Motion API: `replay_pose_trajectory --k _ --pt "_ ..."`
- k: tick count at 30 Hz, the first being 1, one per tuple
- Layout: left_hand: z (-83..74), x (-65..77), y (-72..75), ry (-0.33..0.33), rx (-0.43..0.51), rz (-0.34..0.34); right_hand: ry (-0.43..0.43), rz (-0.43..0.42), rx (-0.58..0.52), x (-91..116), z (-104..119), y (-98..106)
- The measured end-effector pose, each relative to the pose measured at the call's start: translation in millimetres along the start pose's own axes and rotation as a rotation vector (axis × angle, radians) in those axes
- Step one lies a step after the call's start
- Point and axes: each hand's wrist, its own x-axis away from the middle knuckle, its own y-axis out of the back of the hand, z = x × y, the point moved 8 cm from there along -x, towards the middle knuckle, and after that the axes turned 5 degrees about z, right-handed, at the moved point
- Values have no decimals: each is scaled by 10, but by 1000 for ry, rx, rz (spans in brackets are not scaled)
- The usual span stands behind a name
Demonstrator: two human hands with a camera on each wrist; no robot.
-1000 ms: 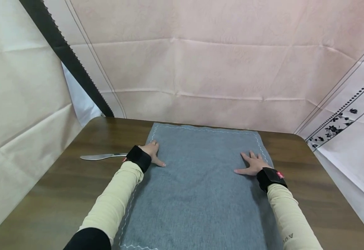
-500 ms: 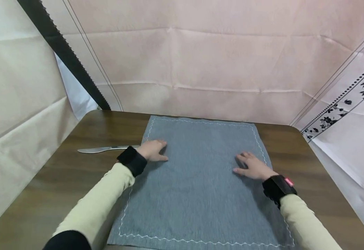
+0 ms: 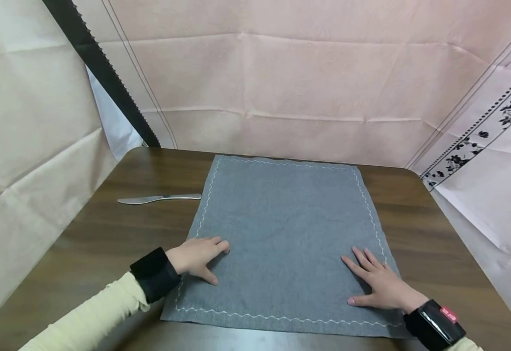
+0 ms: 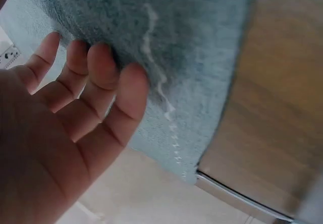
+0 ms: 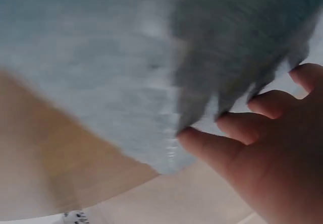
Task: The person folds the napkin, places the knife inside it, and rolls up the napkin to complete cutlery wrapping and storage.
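A blue-grey cloth point(image 3: 282, 219) with white wavy stitching along its border lies spread flat on the wooden table. Over its left edge, near the front, is my left hand point(image 3: 198, 256), fingers loosely extended and thumb apart. My right hand point(image 3: 380, 282) lies at the right edge, its fingers spread on the fabric. Both wrist views show fingertips right at the cloth; the left hand point(image 4: 86, 113) has slightly bent fingers beside the stitched line, and the right hand point(image 5: 262, 143) has its fingers fanned out. Neither hand grips anything.
A silver table knife point(image 3: 159, 198) lies left of the cloth, its handle end close to the cloth's edge. The brown wooden table point(image 3: 106, 253) has rounded far corners. Pale hanging sheets point(image 3: 304, 83) enclose the back and sides.
Both hands have moved back toward the front edge of the cloth, and the left has turned more sideways. The cloth's front edge has come fully into view as the head view shifted.
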Motion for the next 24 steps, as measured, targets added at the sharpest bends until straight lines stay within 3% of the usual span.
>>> replay_pose_trajectory --k 6,13,16,21,24 --pt "11 170 -55 -6 13 7 11 -10 -54 63 2 -47" --pt "-53 666 -232 -76 15 53 20 13 -89 83 35 -48" --pt "-67 805 -296 -100 -11 50 7 21 -87 98 32 -38" --pt "-160 883 -303 -139 -67 23 -3 29 -48 77 38 -19" --pt "-248 881 -271 -170 -112 -25 -8 36 -27 52 31 -24"
